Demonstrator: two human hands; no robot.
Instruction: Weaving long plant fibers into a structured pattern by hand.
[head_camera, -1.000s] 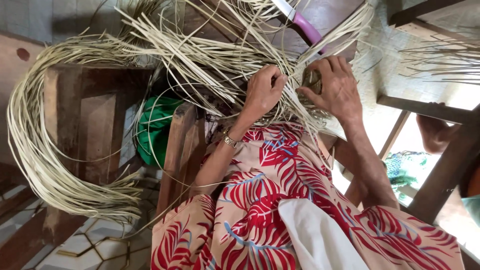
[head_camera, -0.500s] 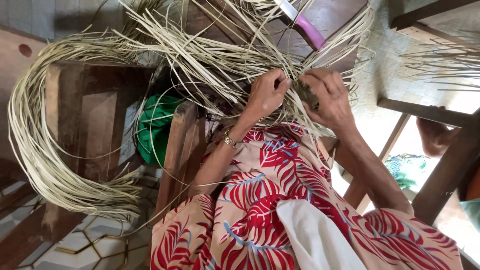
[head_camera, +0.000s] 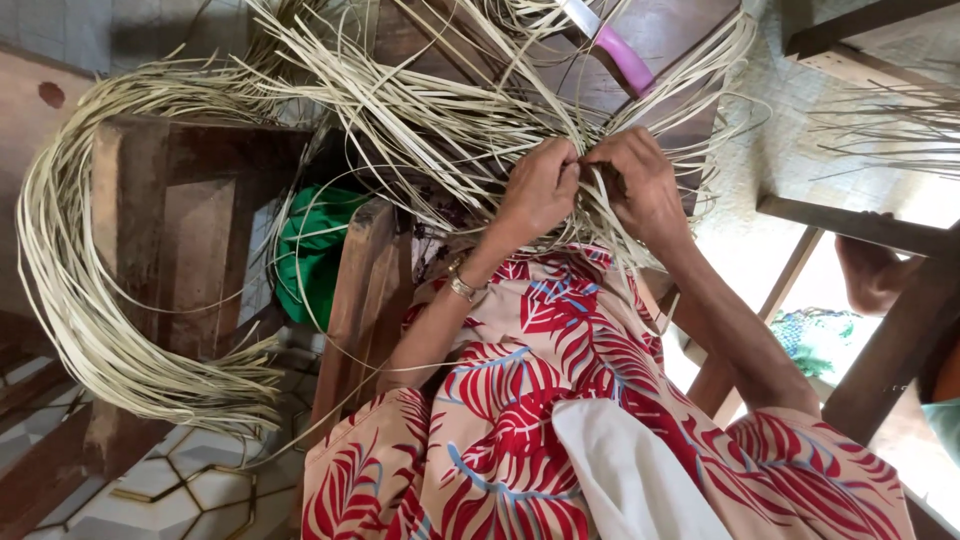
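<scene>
Left fingers: curled tight on the left hand (head_camera: 540, 190), pinching pale cane strips (head_camera: 440, 130) where they cross in front of the chest.
Right fingers: bent inward on the right hand (head_camera: 640, 185), tips meeting the left hand's and pressed onto the same strips; whether they pinch one strand or several cannot be told, the knuckles hide it.
Hands together: touching at the fingertips, the strips fanning out above and to both sides.
Woven piece: a small dark woven bit may sit under the right palm, hard to make out.
Wrist: a metal bracelet (head_camera: 460, 284) on the left forearm.
Strips: a long bundle (head_camera: 70, 300) loops left over a wooden stool (head_camera: 190, 230) and down to the tiled floor (head_camera: 190, 490).
Knife: a pink-handled knife (head_camera: 620, 55) lies on the dark wooden worktop (head_camera: 670, 30), just beyond the hands.
Cloth: a green cloth (head_camera: 310, 250) is tucked beside the stool.
Lap: red leaf-print dress (head_camera: 560, 400) with a white cloth (head_camera: 630, 480) on it.
Other person: a bare foot (head_camera: 870, 270) at the right, well apart.
</scene>
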